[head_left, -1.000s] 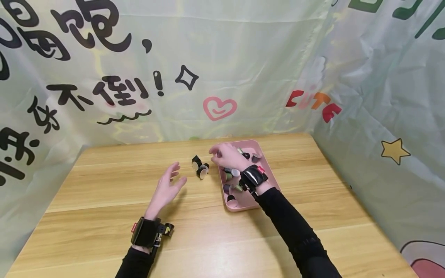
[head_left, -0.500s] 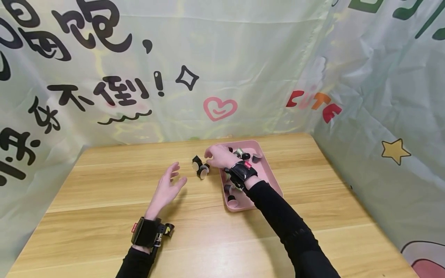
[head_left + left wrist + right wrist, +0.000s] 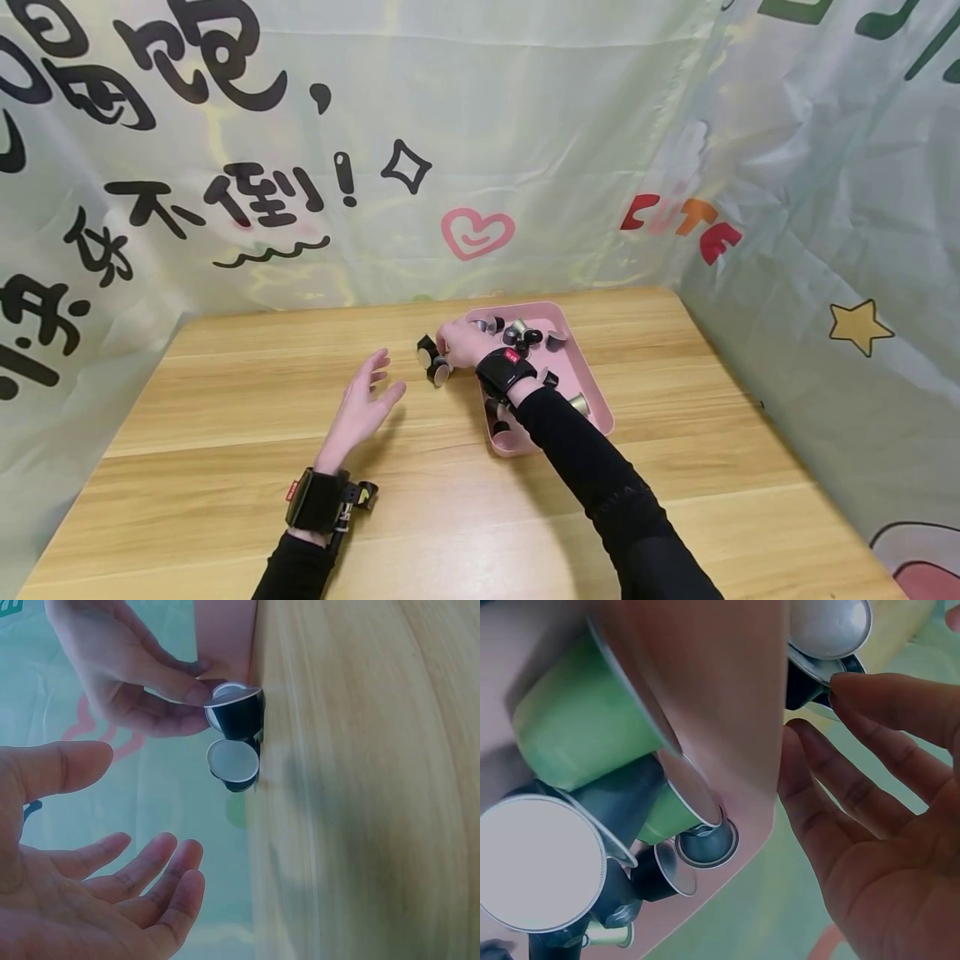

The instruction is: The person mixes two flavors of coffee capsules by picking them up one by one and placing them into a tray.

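My right hand (image 3: 459, 343) reaches over the left rim of a pink tray (image 3: 573, 371) to a small cluster of dark coffee capsules (image 3: 441, 374) on the table. In the left wrist view, its thumb touches the rim of a black coffee capsule (image 3: 244, 718); another capsule (image 3: 232, 760) sits beside it. The right wrist view has the thumb and a finger close together at a capsule rim; whether they pinch it is unclear. My left hand (image 3: 360, 408) hovers left of the cluster, fingers spread and loosely bent, holding nothing.
Several black, silver and green capsules, such as a green capsule (image 3: 592, 712), lie in the tray. The wooden table (image 3: 225, 433) backs onto a printed cloth (image 3: 360, 83), and another cloth wall (image 3: 810, 208) stands along the right side.
My right hand has moved left and slightly down, from over the tray's left side to the capsule cluster. My left hand has stayed nearly still.
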`<state>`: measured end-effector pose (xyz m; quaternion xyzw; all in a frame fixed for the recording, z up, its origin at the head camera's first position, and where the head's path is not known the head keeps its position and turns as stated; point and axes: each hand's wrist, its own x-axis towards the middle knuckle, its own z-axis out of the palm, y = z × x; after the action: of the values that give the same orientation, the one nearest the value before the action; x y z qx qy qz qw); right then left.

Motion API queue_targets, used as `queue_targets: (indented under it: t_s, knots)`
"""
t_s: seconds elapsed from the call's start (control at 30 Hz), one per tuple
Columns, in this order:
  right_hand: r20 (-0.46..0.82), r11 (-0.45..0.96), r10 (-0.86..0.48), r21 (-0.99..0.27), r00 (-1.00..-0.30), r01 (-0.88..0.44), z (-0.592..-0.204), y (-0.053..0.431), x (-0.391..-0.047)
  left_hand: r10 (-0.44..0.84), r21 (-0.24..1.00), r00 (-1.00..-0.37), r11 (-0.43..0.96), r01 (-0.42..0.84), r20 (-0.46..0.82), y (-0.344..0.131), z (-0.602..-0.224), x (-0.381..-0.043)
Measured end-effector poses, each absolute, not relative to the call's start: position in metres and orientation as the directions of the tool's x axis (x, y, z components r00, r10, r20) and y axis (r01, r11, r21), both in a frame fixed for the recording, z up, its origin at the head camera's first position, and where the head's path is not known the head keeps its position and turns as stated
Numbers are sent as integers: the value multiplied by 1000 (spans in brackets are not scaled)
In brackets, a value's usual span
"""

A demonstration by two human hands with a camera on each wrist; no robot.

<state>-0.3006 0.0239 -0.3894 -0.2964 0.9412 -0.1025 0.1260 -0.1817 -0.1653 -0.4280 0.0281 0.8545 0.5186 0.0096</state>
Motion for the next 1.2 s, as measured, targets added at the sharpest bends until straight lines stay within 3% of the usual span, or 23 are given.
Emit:
queue_targets:
  t_s: [0.7,0.93,1.2]
  knots:
    - [-187,809,-588,-131,-787,-573,-404,12,-298,72,887,-997,457,64,34,-165,-430,-179]
    - [-138,774,-632,-176,-763,-609,-402,14,-296,75,885,-997,461,60,28,-164,-429,-178]
    - [-109,741,-645,-332,-757,-584,-392,23,-290,72,889,-997,454,61,32,-164,-429,-180]
